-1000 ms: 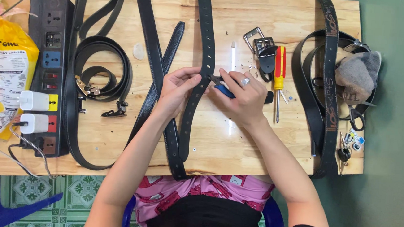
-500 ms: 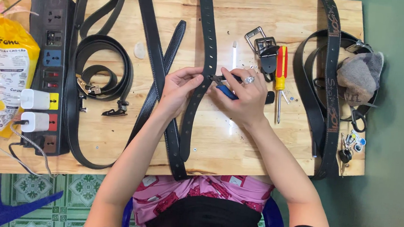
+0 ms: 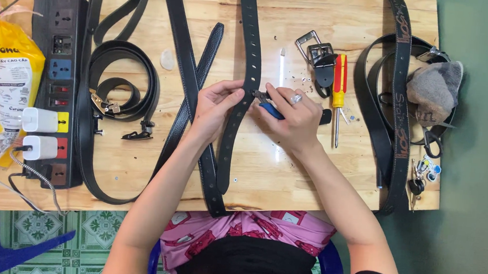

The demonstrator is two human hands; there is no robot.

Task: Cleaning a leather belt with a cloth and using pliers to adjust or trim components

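A black leather belt [image 3: 248, 46] with a row of punched holes runs from the far edge of the wooden table [image 3: 253, 172] toward me. My left hand [image 3: 215, 103] pinches its left edge at mid-length. My right hand [image 3: 291, 114], wearing a ring, grips a blue-handled punch tool [image 3: 270, 107] whose metal tip meets the belt's right edge. Two more black belts [image 3: 186, 76] cross in an X just left of my left hand.
A black power strip [image 3: 59, 84] with two white chargers lies at the left, beside a yellow bag [image 3: 2, 68]. A coiled belt [image 3: 119, 82] lies near it. Buckles [image 3: 318, 56], a red-yellow screwdriver [image 3: 339, 86], more belts [image 3: 398, 102], grey cloth [image 3: 433, 87] and keys [image 3: 421, 175] lie right.
Both hands stay on the belt in the same place. The tool's tip has closed in slightly on the belt's edge; nothing else on the table has moved.
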